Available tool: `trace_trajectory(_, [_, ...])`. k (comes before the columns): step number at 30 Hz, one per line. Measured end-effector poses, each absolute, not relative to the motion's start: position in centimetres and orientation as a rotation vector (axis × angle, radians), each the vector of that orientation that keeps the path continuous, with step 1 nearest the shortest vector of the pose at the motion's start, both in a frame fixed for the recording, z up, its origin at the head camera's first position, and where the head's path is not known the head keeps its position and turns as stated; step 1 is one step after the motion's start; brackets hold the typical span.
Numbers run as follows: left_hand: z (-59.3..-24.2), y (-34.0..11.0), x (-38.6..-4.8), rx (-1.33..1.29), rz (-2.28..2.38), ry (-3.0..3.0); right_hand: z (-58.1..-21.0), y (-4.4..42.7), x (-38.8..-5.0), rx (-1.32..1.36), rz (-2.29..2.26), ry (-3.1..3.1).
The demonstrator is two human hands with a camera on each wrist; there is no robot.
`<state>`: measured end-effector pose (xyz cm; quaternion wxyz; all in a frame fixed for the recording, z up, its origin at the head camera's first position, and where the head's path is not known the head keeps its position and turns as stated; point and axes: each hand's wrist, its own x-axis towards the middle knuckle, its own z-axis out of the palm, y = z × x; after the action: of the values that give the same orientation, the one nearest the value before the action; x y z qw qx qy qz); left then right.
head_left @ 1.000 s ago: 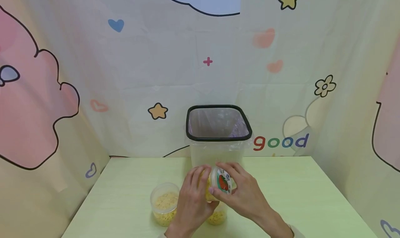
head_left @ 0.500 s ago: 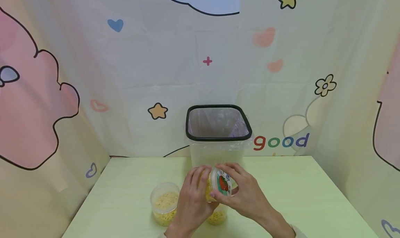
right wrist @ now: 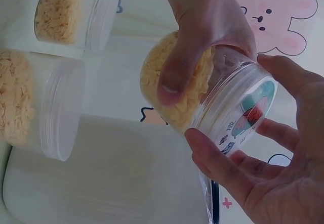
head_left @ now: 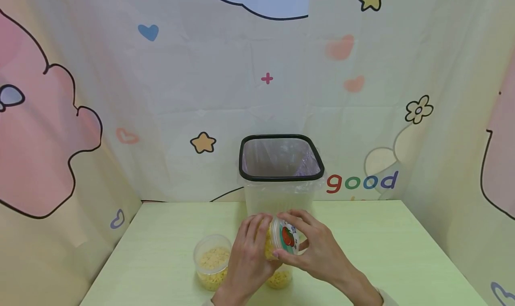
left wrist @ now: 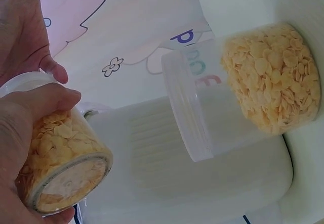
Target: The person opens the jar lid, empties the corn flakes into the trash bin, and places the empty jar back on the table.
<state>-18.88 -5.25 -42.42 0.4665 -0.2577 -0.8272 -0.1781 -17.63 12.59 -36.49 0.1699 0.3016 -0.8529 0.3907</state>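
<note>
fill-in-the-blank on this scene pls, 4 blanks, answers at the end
The left hand grips a tilted jar while the right hand holds its ____.
On the table, ____ other jars stand.
The bin has a ____ rim.
The wall lettering spells "____".
Missing words: lid; two; black; good.

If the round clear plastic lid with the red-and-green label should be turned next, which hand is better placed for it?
Probably the right hand: its fingers hold the lid at opposite sides of its rim, while the left hand grips the body of the clear flake-filled cylindrical jar.
</note>
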Motion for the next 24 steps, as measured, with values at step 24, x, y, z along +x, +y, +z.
trace_trajectory(24, [-41.99, -5.43, -18.63, -0.662, -0.444, -2.069, -36.52, 13.17, -17.77, 0.986, 1.163, -2.364])
